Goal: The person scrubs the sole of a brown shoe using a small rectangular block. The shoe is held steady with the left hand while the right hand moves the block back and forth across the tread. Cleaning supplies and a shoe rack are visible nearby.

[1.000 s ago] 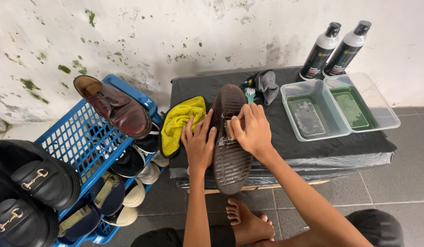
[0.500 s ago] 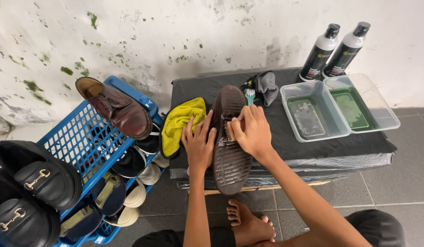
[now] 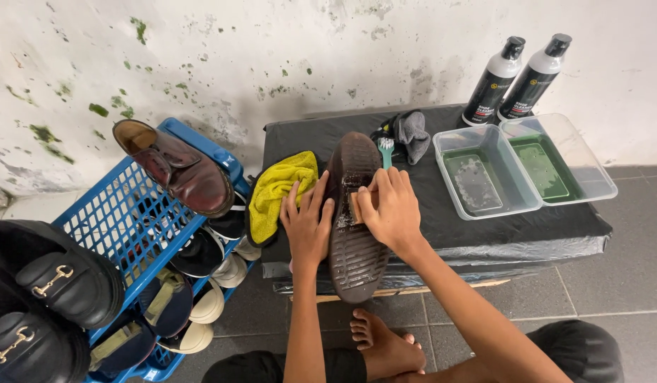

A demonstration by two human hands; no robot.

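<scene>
Little has changed from the earlier pictures: the brown shoe [image 3: 355,220] lies in the same place, sole up, and both hands are where they were. The view has shifted a touch, so the brown leather shoe [image 3: 176,169] on the rim of the blue crate [image 3: 102,227] sits slightly differently in the picture.

The left hand [image 3: 306,225] lies flat with fingers spread against the left side of the upturned shoe, holding it steady; its grip is open, not closed round anything. The right hand [image 3: 391,211] is pinched on a small tan brush [image 3: 358,206], pressing it on the sole near its middle.

The shoe lies at the front edge of the dark-covered bench [image 3: 484,227], its heel end hanging past that edge and its toe pointing towards the wall. The sole is dark brown, ridged with tread, and looks wet and dirty with pale smears about the brush.

Just left of it, near the front left corner, lies a yellow cloth [image 3: 277,190]. Towards the back edge lie a grey cloth [image 3: 412,133] and a green-handled brush [image 3: 386,149].
</scene>
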